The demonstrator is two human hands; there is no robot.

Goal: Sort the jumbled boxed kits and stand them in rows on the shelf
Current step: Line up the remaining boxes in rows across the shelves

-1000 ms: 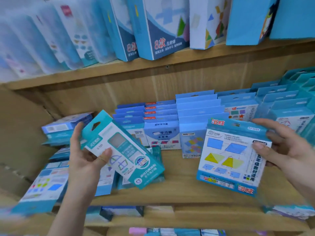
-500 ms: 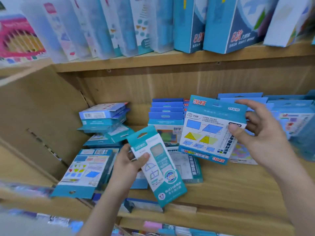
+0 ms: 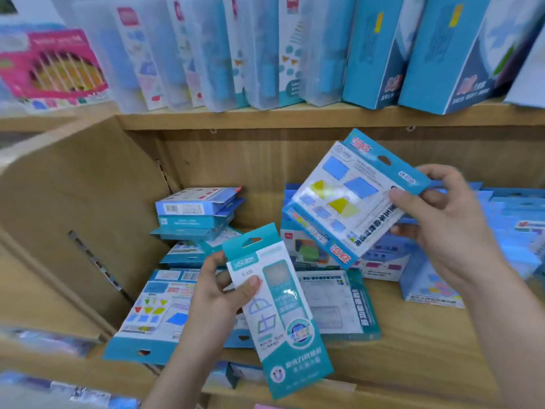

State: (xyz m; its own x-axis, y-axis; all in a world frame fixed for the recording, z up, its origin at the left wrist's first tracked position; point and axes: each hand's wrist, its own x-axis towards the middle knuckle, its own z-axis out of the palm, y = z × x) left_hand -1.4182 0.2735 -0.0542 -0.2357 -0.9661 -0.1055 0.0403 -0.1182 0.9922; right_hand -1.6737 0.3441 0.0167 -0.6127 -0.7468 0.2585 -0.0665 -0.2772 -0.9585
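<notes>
At lower centre, the left hand is pinching a narrow teal kit, thumb across its front. At right centre, the right hand is gripping a tilted blue shapes kit above the wooden shelf, where jumbled boxes are lying at centre left.

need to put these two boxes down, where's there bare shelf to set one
Bare wood shows along the front of the shelf, right of the flat teal box and before the standing rows. The left corner is crowded with a leaning stack and flat boxes. Left hand and right hand each hold a box.
</notes>
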